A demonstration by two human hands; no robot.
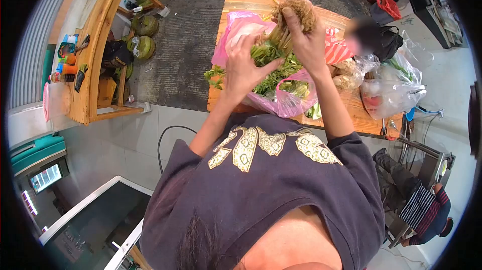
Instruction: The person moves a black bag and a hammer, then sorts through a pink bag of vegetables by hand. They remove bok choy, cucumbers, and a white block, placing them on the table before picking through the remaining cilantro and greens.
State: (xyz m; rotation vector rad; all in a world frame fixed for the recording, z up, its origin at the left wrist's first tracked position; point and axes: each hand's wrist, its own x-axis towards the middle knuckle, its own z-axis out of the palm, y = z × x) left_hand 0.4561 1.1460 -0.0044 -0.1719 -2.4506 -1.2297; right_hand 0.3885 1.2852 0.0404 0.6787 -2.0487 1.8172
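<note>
A bunch of leafy greens (282,40) with stringy brown roots is held up over the wooden table. My right hand (306,41) grips it near the root end, thumb pressed on the roots. Lower down, the fingers and thumb of my left hand (244,66) curl around the green stems and leaves. Beneath both hands a pink plastic bag (293,105) lies spread, with more leafy greens around it. Some leaves (215,75) stick out past my left wrist.
On the right of the wooden table (240,3) are a red-striped bag (337,48), a clear bag of produce (386,92), a black bag (389,44) and scissors (384,128). A wooden shelf (103,44) with green gas cylinders stands left. Another person (424,210) is at lower right.
</note>
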